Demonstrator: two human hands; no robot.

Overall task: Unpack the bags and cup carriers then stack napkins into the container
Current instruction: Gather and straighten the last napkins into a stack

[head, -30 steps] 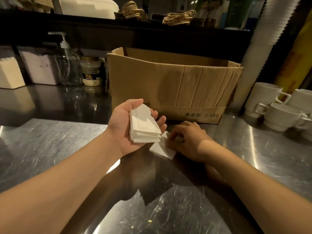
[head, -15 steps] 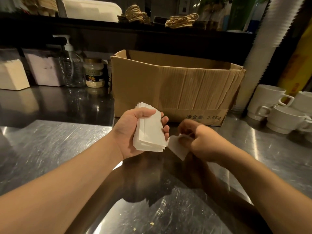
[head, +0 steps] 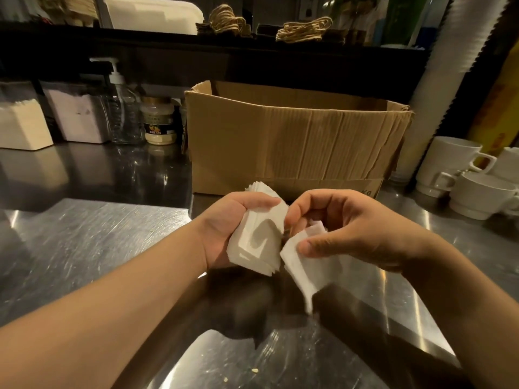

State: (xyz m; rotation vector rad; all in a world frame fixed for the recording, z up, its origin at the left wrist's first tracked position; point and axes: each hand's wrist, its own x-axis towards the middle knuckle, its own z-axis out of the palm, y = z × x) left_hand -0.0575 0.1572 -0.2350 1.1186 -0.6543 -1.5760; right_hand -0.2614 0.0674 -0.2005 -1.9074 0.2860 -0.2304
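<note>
My left hand [head: 227,220] grips a stack of white napkins [head: 257,242] above the steel counter, thumb across the top. Right beside it, my right hand [head: 351,226] pinches a single white napkin [head: 302,265] between thumb and fingers; the sheet hangs down and touches the stack's right edge. Behind both hands stands an open cardboard box [head: 295,141]. Two containers with white napkins, one [head: 24,124] at the far left and a second [head: 75,116] beside it, stand at the back of the counter.
A pump bottle [head: 122,110] and a small jar [head: 160,122] stand left of the box. White mugs [head: 474,178] cluster at the right, next to a tall stack of white cups [head: 438,74]. The steel counter [head: 84,248] spreads under my arms.
My right hand has lifted the single napkin off the counter and brought it up against the stack. My left hand has tipped the stack more upright and closed round it.
</note>
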